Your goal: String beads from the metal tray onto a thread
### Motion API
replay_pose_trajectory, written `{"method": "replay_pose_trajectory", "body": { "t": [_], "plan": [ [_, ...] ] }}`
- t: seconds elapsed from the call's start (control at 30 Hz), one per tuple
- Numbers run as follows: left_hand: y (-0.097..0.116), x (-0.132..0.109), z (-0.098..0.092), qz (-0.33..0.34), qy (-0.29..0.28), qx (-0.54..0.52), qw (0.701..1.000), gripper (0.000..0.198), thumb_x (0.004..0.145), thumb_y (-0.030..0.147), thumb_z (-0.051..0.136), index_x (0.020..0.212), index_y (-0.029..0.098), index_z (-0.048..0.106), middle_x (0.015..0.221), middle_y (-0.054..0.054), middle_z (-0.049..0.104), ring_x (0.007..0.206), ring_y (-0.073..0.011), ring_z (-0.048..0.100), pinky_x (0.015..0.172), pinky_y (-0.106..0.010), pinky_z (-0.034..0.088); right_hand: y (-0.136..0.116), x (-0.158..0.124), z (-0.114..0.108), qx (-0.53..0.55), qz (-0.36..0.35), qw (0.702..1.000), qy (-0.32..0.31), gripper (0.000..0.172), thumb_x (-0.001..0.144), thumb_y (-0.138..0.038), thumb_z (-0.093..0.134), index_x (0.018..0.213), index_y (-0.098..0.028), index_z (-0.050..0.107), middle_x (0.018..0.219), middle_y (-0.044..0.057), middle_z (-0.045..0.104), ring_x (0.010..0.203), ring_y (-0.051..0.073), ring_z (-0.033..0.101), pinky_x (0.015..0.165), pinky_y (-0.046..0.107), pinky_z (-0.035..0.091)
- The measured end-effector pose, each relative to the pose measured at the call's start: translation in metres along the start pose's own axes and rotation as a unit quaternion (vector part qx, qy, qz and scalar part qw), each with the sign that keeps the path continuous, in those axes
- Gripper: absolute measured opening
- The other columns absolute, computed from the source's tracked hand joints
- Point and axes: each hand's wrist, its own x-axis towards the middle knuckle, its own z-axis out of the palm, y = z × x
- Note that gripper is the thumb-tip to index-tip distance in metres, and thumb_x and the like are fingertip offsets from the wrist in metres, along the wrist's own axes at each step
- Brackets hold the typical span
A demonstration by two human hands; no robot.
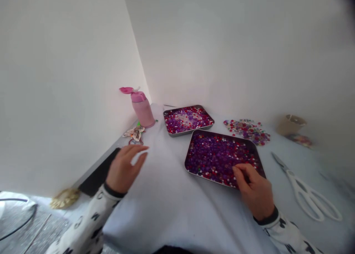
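Purple and red mostly: note beads (216,154) filling near tray (205,177), right hand (253,187) at its front right corner, fingertips pinched together (cannot tell whether on a bead). See left hand (124,167) relaxed, fingers parted, gripping nothing, above pale cloth (166,180). Judge as mid-handling: plenty left loose in both trays; cannot tell what is done. Find scissors (294,182) to right, pink bottle (142,108) by white walls (235,54).

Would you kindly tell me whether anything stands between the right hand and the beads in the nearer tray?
Nothing visible does: the right hand reaches over the edge of the nearer tray, its fingertips at the beads.
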Motion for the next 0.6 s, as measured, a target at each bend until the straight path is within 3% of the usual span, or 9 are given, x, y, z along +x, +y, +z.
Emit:
{"method": "replay_pose_trajectory", "body": {
  "t": [0.13,0.23,0.4,0.6],
  "plan": [
    [-0.074,-0.02,-0.026,-0.114,0.043,0.201,0.972,0.027,0.082,0.033,0.047,0.104,0.02,0.057,0.105,-0.005,0.059,0.103,-0.0245,0.051,0.093,-0.04,0.039,0.001,0.0,-0.001,-0.01,-0.011,1.0,-0.001,0.02,0.084,-0.035,0.047,0.079,-0.02,0.059,0.063,0.0,0.064,0.052,0.013,0.059,0.052,0.021,0.043],
    [-0.106,-0.035,-0.033,-0.192,-0.031,0.251,0.948,0.037,0.083,0.039,0.041,0.112,0.018,0.051,0.115,-0.008,0.055,0.108,-0.0274,0.049,0.093,-0.041,0.04,0.0,0.0,-0.002,-0.02,-0.011,1.0,0.002,0.022,0.084,-0.036,0.046,0.078,-0.019,0.059,0.062,0.0,0.063,0.05,0.013,0.059,0.052,0.021,0.043],
    [-0.115,-0.046,-0.029,-0.276,-0.167,0.259,0.911,0.073,0.075,0.064,0.037,0.126,0.011,0.039,0.13,-0.019,0.044,0.114,-0.0377,0.045,0.091,-0.05,0.038,0.0,0.0,-0.001,-0.021,-0.013,1.0,0.0,0.022,0.084,-0.036,0.047,0.078,-0.019,0.059,0.062,-0.001,0.064,0.05,0.012,0.059,0.052,0.02,0.042],
    [-0.109,-0.043,-0.026,-0.28,-0.208,0.242,0.906,0.076,0.072,0.065,0.038,0.125,0.011,0.041,0.114,-0.023,0.054,0.103,-0.0409,0.052,0.079,-0.05,0.042,0.0,0.0,0.0,-0.013,-0.016,1.0,0.001,0.021,0.084,-0.036,0.048,0.078,-0.019,0.059,0.062,-0.002,0.063,0.051,0.011,0.058,0.052,0.02,0.042]
  ]
}}
